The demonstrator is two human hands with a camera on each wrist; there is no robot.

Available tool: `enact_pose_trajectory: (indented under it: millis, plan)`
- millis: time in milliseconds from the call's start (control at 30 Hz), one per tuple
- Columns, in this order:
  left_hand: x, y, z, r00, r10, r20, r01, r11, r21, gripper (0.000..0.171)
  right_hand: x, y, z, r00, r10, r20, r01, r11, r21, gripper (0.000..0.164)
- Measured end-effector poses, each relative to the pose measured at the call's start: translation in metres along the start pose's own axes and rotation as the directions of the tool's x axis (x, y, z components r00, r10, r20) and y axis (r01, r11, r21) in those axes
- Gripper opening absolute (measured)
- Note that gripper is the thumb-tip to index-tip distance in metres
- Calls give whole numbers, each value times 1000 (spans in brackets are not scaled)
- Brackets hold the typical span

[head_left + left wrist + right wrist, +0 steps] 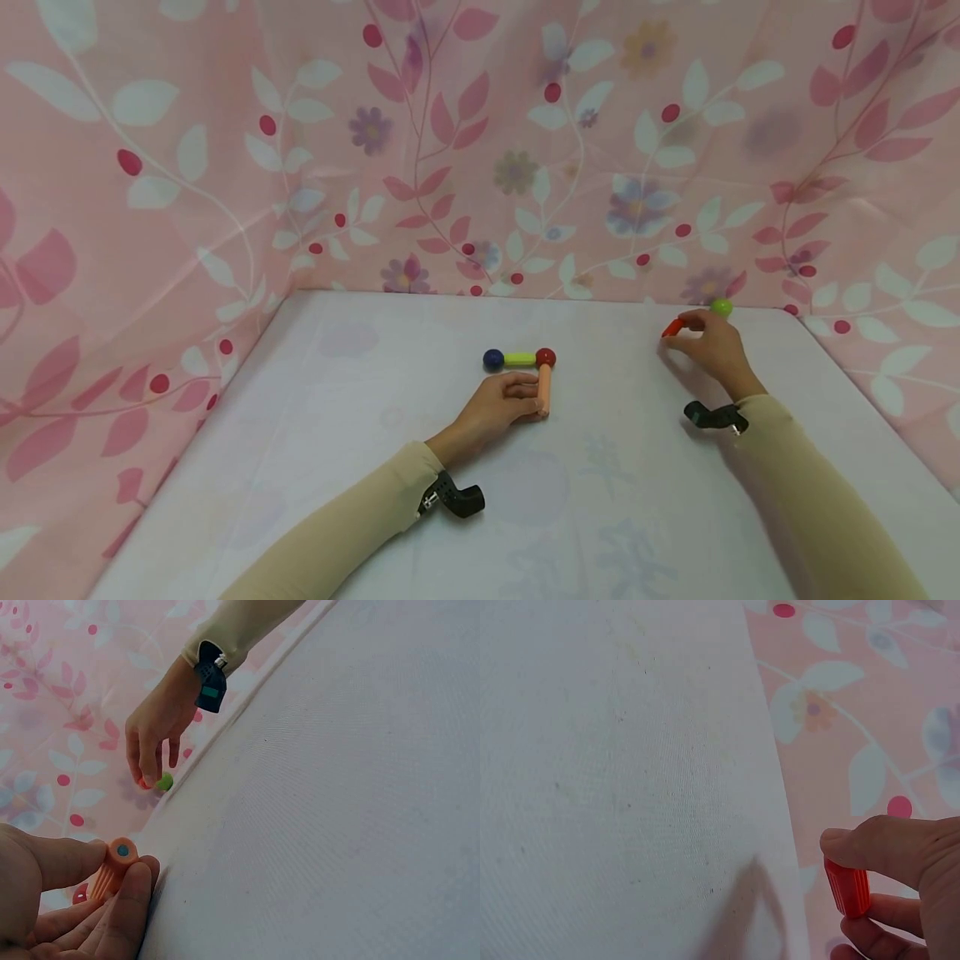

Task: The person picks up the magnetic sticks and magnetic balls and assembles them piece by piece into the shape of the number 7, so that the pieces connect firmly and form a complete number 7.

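My left hand [491,408] pinches an orange magnetic rod [544,387] between thumb and fingers, near the middle of the table. A red ball [546,357] sits at the rod's far end. From that ball a yellow-green rod [520,359] runs left to a dark blue ball [492,360], making an L shape. In the left wrist view the near end of the orange rod [122,850] shows a bluish disc. At the back right, my right hand [716,350] pinches a red ridged rod [847,889] between thumb and fingertips. Just behind that hand is a green ball [722,307].
A white cloth with faint prints covers the table [360,400]. Pink floral curtain [480,150] hangs along the table's back edge and left side. Each wrist carries a small black camera [461,498].
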State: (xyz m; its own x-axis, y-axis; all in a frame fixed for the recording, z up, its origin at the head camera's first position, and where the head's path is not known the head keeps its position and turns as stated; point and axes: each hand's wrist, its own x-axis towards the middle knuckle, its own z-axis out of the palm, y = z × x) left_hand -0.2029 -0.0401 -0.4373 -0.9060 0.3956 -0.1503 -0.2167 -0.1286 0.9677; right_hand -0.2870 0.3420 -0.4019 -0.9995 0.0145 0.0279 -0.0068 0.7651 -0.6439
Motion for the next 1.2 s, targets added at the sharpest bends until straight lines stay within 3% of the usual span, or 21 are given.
enact_pose_trajectory:
  millis: [467,1000,1200]
  plan:
    - [1,0,-1,1000,20,-1,-20,1000,8,42,-11,-20,11,996,-70,-48,72,997,34,67]
    - [1,-2,-1,1000,-2,-3,2,1000,-8,44,-30,-40,21,983,-164,-80,171,982,82,59]
    - [1,-2,-2,1000,9,-8,-9,1000,26,45,-35,-44,25,977,-194,-84,200,977,74,57]
